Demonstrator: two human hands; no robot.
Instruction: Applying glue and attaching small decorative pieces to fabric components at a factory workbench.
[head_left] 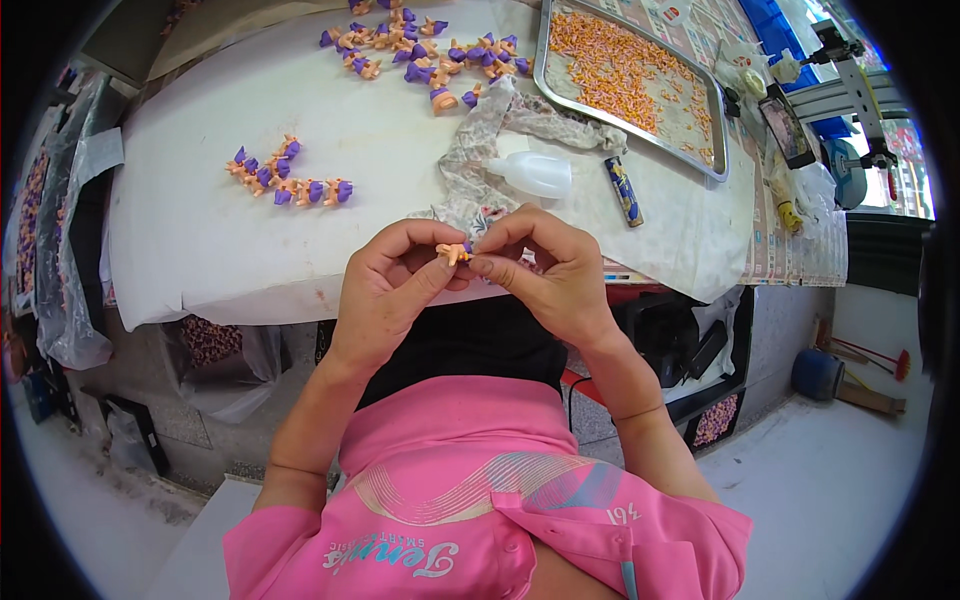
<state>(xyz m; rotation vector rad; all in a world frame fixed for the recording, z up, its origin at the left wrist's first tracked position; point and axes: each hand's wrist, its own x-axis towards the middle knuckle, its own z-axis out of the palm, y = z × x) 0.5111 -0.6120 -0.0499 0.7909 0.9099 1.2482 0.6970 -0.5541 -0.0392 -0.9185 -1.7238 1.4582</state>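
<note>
A small peach-coloured toy figure with a purple part [455, 252] is held up over the near edge of the table. My left hand [385, 285] pinches its peach body between thumb and fingers. At the purple end, the thumb and forefinger of my right hand [555, 275] are closed on it; whether a smaller piece is also between them is hidden. A bent line of similar figures [285, 185] lies on the white sheet to the left. More of them sit in a loose heap [415, 60] at the far side.
A crumpled patterned cloth [465, 150] lies just beyond my hands, beside a white squeeze bottle [535, 175] and a dark blue tube [623, 190]. At the far right, a metal tray [722, 165] holds many tiny orange and pink pieces. A phone [787, 125] stands near a metal frame.
</note>
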